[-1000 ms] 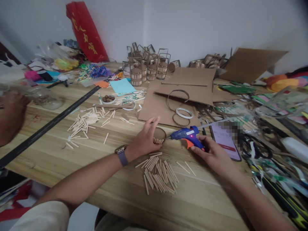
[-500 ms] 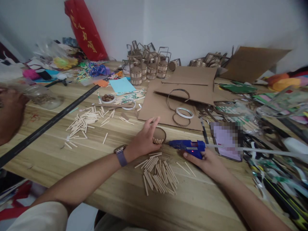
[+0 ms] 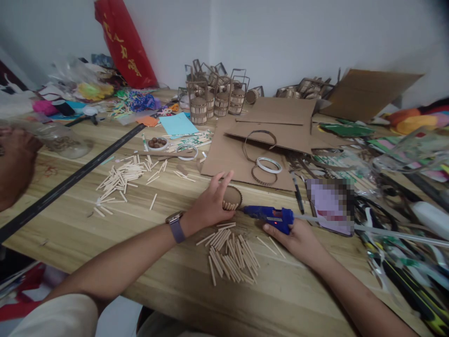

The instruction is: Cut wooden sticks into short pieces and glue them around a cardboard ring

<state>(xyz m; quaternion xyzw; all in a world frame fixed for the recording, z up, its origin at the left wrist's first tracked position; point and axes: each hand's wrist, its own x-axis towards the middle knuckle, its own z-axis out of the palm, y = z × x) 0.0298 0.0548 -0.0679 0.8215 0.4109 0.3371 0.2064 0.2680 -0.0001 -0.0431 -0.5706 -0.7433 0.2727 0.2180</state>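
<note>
My left hand (image 3: 211,202) grips the near-left side of a small round cardboard basket (image 3: 232,196), its index and middle fingers raised. Short wooden sticks line part of the basket's wall; the hand hides its left side. A blue glue gun (image 3: 270,216) is in my right hand (image 3: 298,238), fingers wrapped round its handle. Its nozzle points left, close to the basket's right edge; whether they touch I cannot tell. A long clear glue stick (image 3: 386,231) trails from the gun's back. Just in front of the basket lies a pile of short wooden sticks (image 3: 233,255).
A second stick pile (image 3: 122,178) lies at left. Cardboard sheets (image 3: 224,154) with a tape roll (image 3: 269,164) are behind my hands. A phone (image 3: 329,206) and pliers (image 3: 403,276) lie at right. Finished baskets (image 3: 199,112) stand at the back. Another person's hand (image 3: 17,164) is far left.
The glue gun and my right hand have shifted slightly left, and the nozzle has come nearer the basket. The trailing glue stick tilts down more. My left hand stays put.
</note>
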